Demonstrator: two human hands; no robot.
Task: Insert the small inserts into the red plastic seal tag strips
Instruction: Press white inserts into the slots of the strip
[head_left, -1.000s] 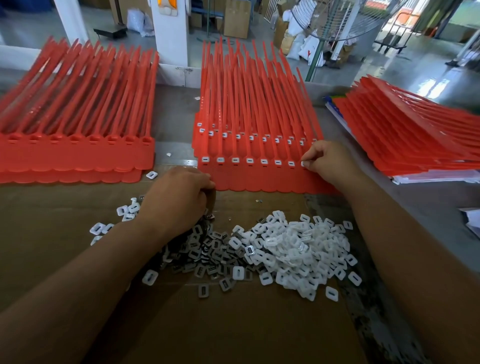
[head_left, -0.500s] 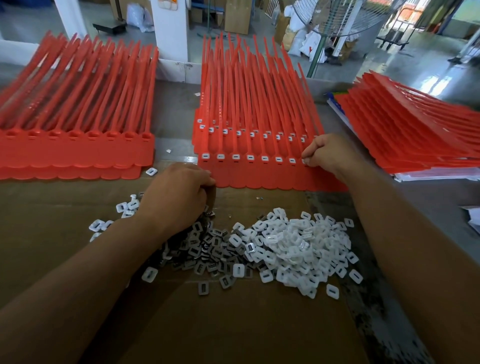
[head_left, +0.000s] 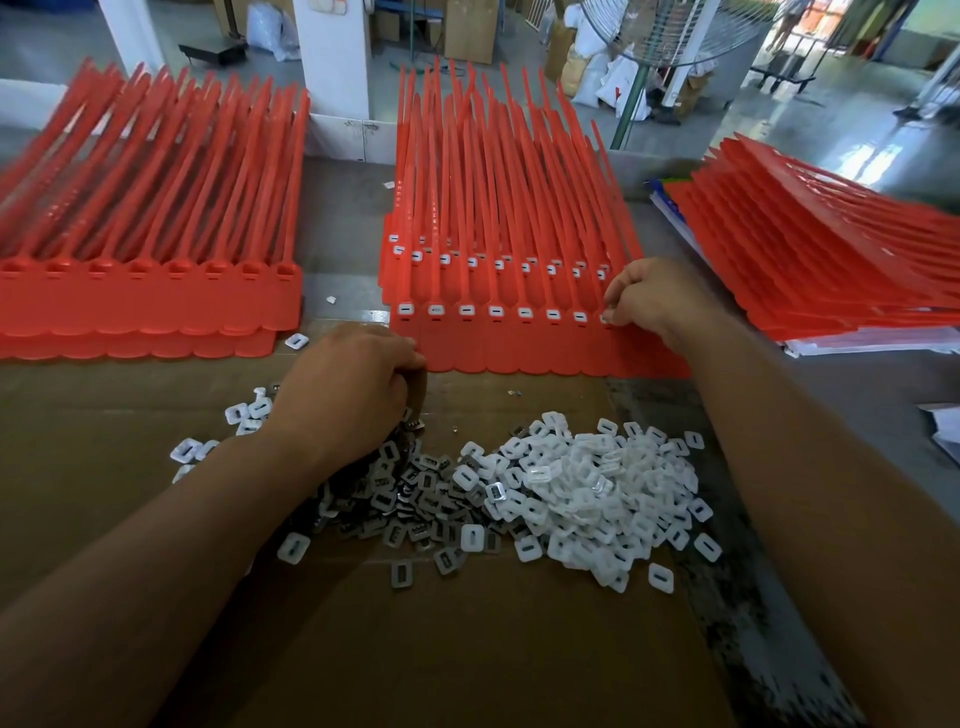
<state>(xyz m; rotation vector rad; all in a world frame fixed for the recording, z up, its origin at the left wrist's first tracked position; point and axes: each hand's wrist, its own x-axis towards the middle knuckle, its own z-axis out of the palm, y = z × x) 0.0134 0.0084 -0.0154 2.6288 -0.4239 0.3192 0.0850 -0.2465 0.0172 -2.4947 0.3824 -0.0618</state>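
Observation:
A pile of small white and grey inserts (head_left: 561, 493) lies on the brown cardboard in front of me. Behind it is the middle stack of red seal tag strips (head_left: 498, 218), whose front row of heads carries white inserts (head_left: 493, 312). My right hand (head_left: 649, 299) has its fingers curled at the rightmost head of that row, pinching a white insert against it. My left hand (head_left: 348, 387) is curled over the left side of the pile, fingers down among the grey inserts; what it holds is hidden.
A stack of red strips without inserts (head_left: 150, 223) lies at the left, and another red stack (head_left: 810, 244) sits on papers at the right. One loose insert (head_left: 296, 341) lies between the left and middle stacks. A standing fan (head_left: 649, 36) and a pillar are beyond the table.
The hands have hardly moved. My right hand stays at the last head of the front row; my left hand stays in the pile.

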